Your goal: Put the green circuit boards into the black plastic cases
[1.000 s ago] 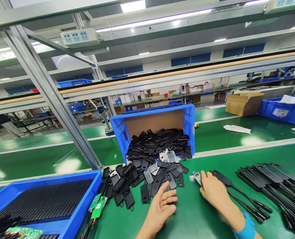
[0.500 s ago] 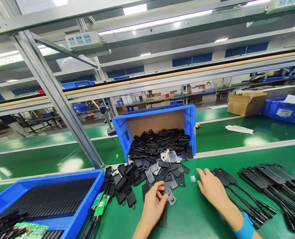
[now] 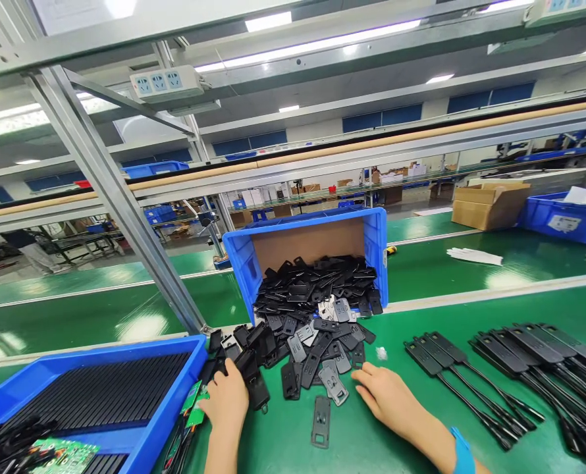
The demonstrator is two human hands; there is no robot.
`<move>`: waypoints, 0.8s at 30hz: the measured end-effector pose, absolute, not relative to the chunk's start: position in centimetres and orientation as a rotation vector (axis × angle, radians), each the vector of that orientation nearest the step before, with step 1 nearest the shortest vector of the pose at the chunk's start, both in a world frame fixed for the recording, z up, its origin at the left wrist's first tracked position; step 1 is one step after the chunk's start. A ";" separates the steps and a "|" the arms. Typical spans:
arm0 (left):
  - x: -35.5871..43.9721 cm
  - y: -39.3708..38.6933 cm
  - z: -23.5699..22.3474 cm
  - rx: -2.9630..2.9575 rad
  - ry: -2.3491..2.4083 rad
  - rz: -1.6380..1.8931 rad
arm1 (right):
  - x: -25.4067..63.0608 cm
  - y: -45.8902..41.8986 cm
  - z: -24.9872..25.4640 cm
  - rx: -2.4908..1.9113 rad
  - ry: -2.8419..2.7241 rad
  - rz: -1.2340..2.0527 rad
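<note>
My left hand (image 3: 226, 398) reaches over the edge of a heap of black plastic casings (image 3: 258, 388), its fingers apart beside small green circuit boards (image 3: 194, 398) with wires. Whether its fingertips touch a board, I cannot tell. My right hand (image 3: 386, 398) is open, low over the green table, its fingers pointing left towards a grey slotted plate (image 3: 333, 385). One black plate (image 3: 321, 421) lies by itself between my hands. More loose black plates (image 3: 310, 362) spill from a blue bin (image 3: 382, 263) tipped on its side.
At left a blue tray (image 3: 174, 388) holds rows of black parts, wires and green boards. Black units with cables (image 3: 438, 352) lie in rows at right. A metal post (image 3: 110, 197) rises at left; a white glove (image 3: 475, 255) and cardboard box (image 3: 490, 204) lie farther back.
My left hand has moved left from the plates to the circuit boards and casings. My right hand has moved left and down from the cabled units, towards the plates.
</note>
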State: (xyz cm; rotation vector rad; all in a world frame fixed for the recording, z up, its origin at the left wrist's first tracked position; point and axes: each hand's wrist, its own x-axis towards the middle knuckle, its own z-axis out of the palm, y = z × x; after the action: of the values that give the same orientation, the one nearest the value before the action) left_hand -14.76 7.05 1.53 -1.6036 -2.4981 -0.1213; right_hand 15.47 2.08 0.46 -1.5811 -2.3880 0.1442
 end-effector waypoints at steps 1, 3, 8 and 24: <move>-15.1 7.1 1.6 -1.612 -2.506 -0.118 | 15.5 2.1 0.4 -1.582 -2.393 0.150; -15.7 7.1 1.9 -1.556 -2.515 -0.144 | 15.5 2.1 0.4 -1.585 -2.396 0.153; -16.7 7.1 2.0 -1.394 -2.623 -0.205 | 15.5 2.0 0.5 -1.579 -2.388 0.150; -13.1 5.6 5.2 -2.748 -2.252 -1.945 | 12.6 0.9 0.8 -1.124 -1.872 1.156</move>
State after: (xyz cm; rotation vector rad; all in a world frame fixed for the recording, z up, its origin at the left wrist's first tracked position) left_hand -13.08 5.65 5.23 -2.7482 -2.2518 -1.9446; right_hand 12.57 0.87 0.83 -1.1244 -1.8716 1.1558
